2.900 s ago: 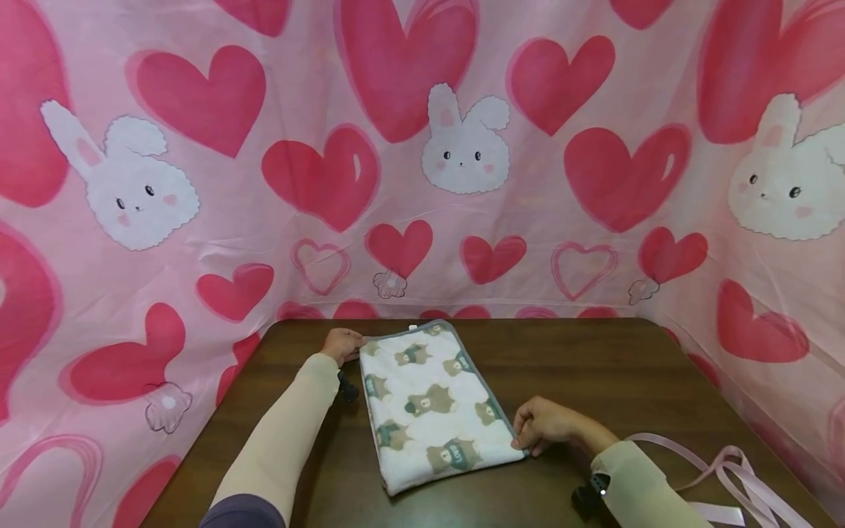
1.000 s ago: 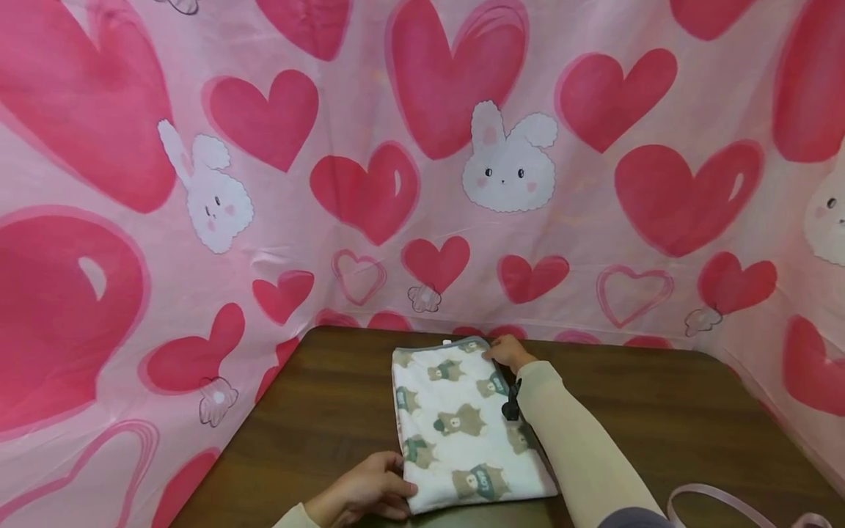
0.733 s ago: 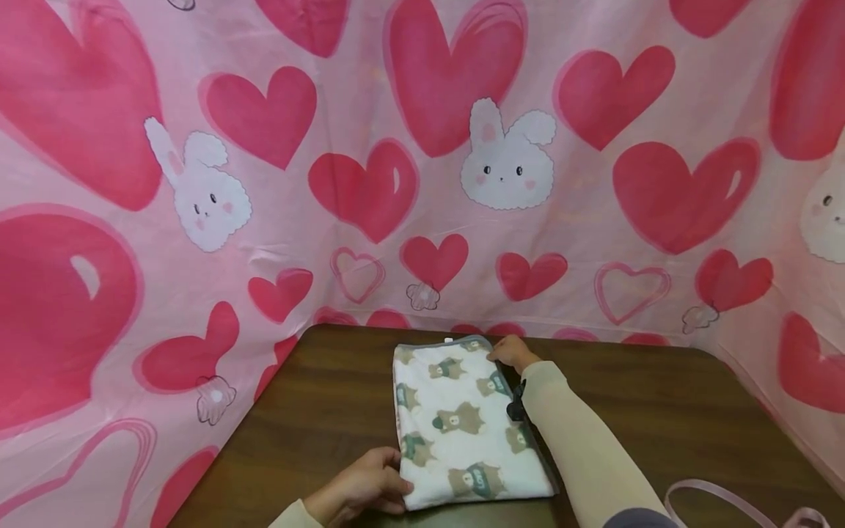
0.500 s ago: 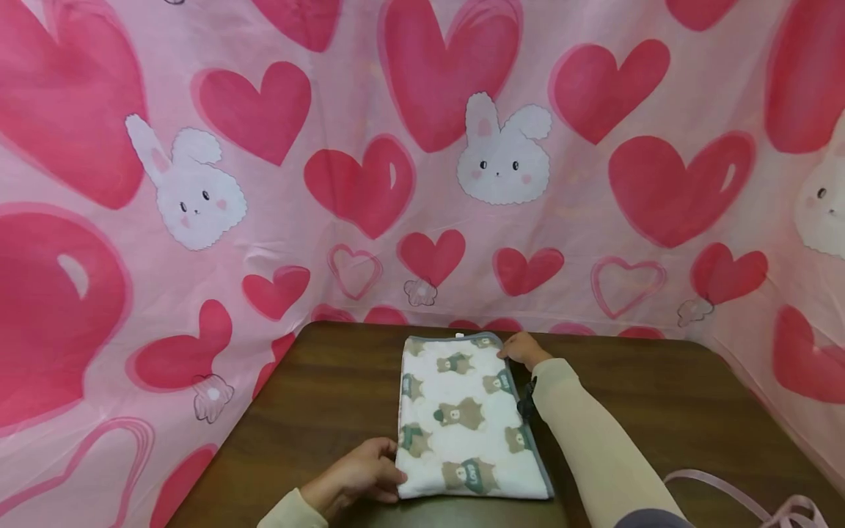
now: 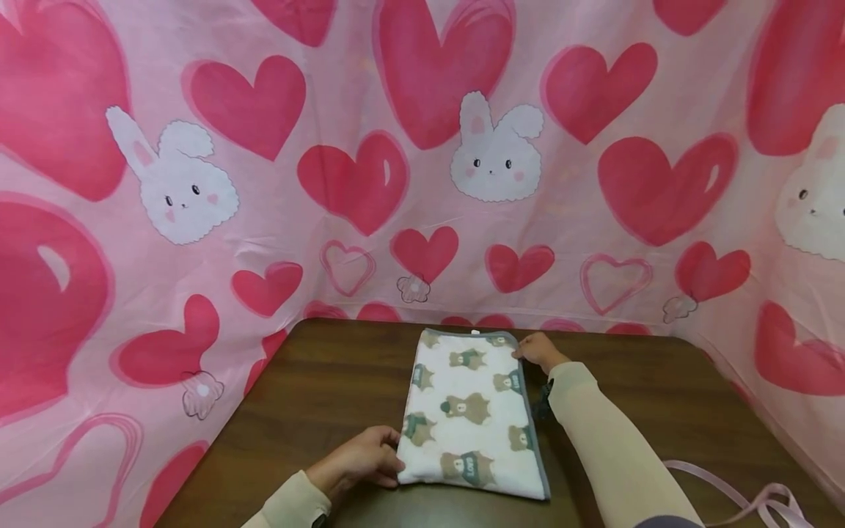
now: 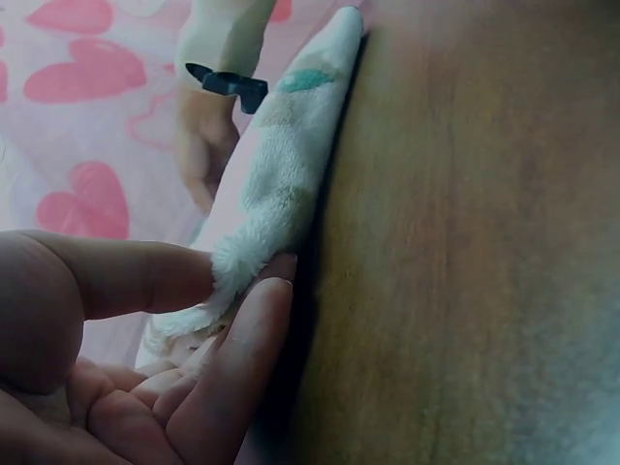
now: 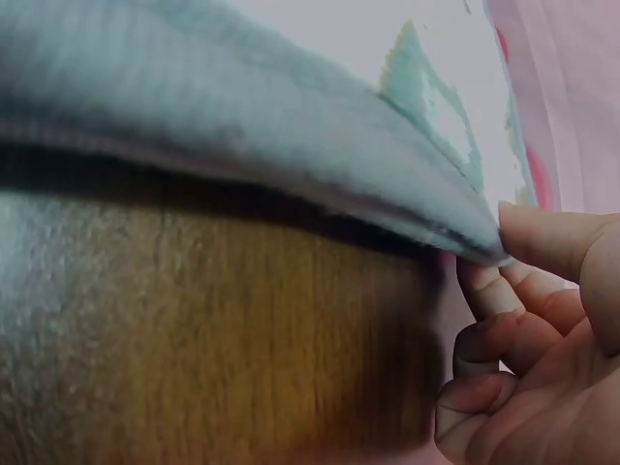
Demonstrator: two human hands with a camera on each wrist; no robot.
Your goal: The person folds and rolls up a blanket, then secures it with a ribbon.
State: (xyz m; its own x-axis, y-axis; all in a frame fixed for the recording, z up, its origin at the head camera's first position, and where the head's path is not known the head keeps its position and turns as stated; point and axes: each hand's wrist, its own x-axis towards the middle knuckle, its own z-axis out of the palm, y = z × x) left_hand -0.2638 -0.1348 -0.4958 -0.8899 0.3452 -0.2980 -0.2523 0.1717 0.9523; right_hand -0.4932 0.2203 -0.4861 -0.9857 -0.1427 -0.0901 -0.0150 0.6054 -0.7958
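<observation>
A folded plush blanket (image 5: 429, 400), white with brown bears and a grey border, lies on the dark wooden table. At its near left corner my left hand (image 5: 363, 458) pinches the edge; the left wrist view shows the fluffy layers (image 6: 281, 179) between the thumb and fingers of the left hand (image 6: 145, 276). My right hand (image 5: 541, 350) reaches to the far right corner. In the right wrist view, the right hand (image 7: 542, 358) has its thumb on top of the grey-edged corner (image 7: 455, 218) and fingers beneath it.
A pink ribbon (image 5: 713, 480) lies in loops at the table's near right. The wooden table (image 5: 634, 396) ends at the back against a pink curtain (image 5: 568, 227) printed with hearts and rabbits. A small white tag (image 5: 475, 333) shows at the blanket's far edge.
My hands have gone from the far left and near right corners to the near left and far right ones. The blanket has turned clockwise, its far end swinging right.
</observation>
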